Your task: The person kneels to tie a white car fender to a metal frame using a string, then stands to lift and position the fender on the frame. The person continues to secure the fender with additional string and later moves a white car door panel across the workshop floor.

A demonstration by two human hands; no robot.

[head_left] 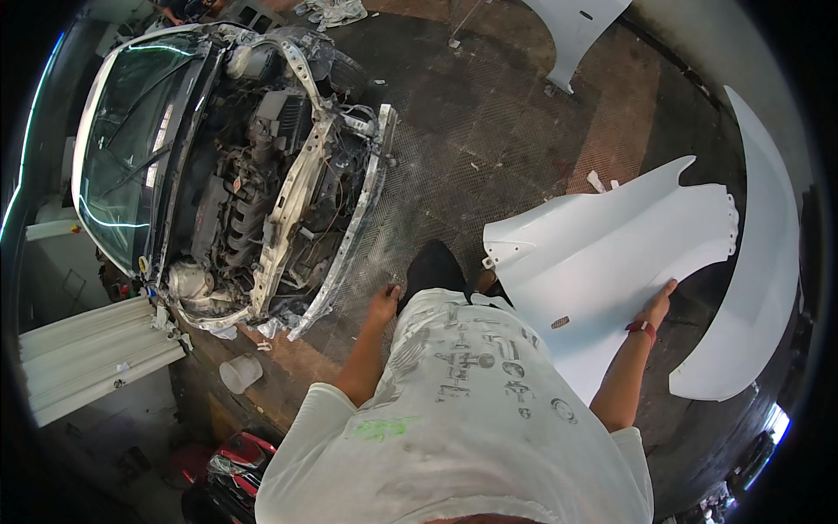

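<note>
The right hand (656,306) has its fingers clamped on the wheel-arch edge of the white fender (602,262), at 3 o'clock. The left hand (382,306) hangs empty, fingers loosely together. Better support the panel with both hands, away from the stripped car (262,175) at 10 o'clock

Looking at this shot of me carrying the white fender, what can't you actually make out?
- Right hand: fingers curl under the white fender edge, so the grip is hidden in the head view.
- Left hand: small and seen from above; whether it holds anything is unclear.
- Fender's lower part: hidden behind the shirt.
- Car: rear cut off by the picture's rim.
- Legs and feet: mostly hidden by the torso.
</note>
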